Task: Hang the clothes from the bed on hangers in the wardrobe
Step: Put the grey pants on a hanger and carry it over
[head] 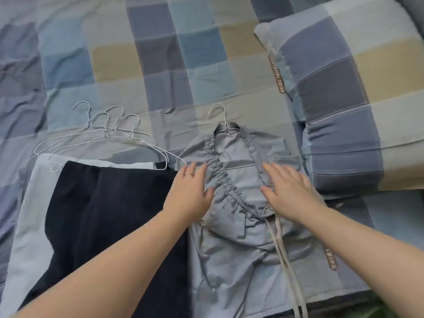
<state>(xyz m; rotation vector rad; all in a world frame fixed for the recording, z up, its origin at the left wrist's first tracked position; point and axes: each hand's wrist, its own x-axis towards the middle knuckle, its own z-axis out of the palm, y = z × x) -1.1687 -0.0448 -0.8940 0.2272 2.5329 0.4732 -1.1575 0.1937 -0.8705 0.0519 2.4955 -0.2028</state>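
Observation:
A grey garment (238, 228) with an elastic waistband and drawstrings lies flat on the bed. A white wire hanger (219, 115) is threaded into it, its hook sticking out at the top. My left hand (190, 191) rests flat on the garment's left edge, fingers apart. Spread over the right side of the waistband is my right hand (289, 191), holding nothing. To the left lies a black garment (110, 221) on top of a pale blue one (29, 214). Several spare wire hangers (107, 134) lie in a pile above them.
The bed is covered by a checked blue, grey and beige sheet (142, 60). A matching pillow (344, 88) lies at the right, close to the grey garment. The wardrobe is not in view.

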